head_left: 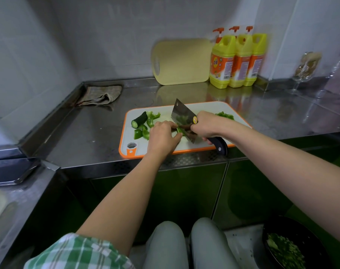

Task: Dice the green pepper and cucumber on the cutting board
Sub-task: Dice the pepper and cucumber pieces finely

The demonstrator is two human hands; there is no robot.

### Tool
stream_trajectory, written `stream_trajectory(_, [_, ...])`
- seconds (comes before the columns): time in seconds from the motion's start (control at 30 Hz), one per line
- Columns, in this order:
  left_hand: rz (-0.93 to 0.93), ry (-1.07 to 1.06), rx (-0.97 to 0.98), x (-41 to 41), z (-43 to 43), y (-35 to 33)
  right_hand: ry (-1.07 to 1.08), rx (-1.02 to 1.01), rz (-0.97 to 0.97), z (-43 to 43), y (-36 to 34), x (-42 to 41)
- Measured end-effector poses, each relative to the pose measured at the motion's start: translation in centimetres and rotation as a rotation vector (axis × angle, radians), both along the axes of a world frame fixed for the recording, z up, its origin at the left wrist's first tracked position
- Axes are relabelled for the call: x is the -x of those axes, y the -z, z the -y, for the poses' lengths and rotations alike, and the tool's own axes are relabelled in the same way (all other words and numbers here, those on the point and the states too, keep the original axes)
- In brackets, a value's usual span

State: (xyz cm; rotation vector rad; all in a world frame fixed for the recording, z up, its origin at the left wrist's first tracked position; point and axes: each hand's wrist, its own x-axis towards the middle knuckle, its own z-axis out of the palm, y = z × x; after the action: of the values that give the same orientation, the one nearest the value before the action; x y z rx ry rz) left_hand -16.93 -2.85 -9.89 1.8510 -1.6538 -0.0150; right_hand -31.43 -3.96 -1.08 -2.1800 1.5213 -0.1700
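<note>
Left hand (161,136) curls over pepper strip (180,131) mid cutting board (126,141). Right hand (206,125) grips cleaver (182,116) handle. Pepper light, waxy, likely slips: pin near cut. Cucumber (140,119) far-left, firm, may roll.

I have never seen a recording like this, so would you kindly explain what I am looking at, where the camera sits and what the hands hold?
There is no machine here: a person works with bare hands, and the single picture comes from a camera on their head, looking down. On the steel counter lies an orange-edged cutting board with a cucumber piece, pepper chunks and a diced pile. The left hand holds down a pepper strip; the right hand has its grip on a cleaver, blade close by that strip.
</note>
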Motion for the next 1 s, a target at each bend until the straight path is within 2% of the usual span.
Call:
stream_trajectory(0.47, [0.007,0.012,0.015,-0.1,-0.1,0.0,0.07,0.147,-0.021,1.4,1.6,-2.7])
stream_trajectory(0.67, [-0.001,0.005,0.016,0.1,-0.3,-0.2,0.09,0.125,0.035,1.8,2.2,-1.6])
stream_trajectory(0.87, [0.019,0.017,0.009,0.0,-0.3,-0.1,0.007,0.068,-0.123,1.0,-0.2,-1.1])
stream_trajectory(1.0, [0.04,0.023,0.006,0.0,-0.3,-0.2,0.02,0.117,-0.136,1.0,0.6,-1.1])
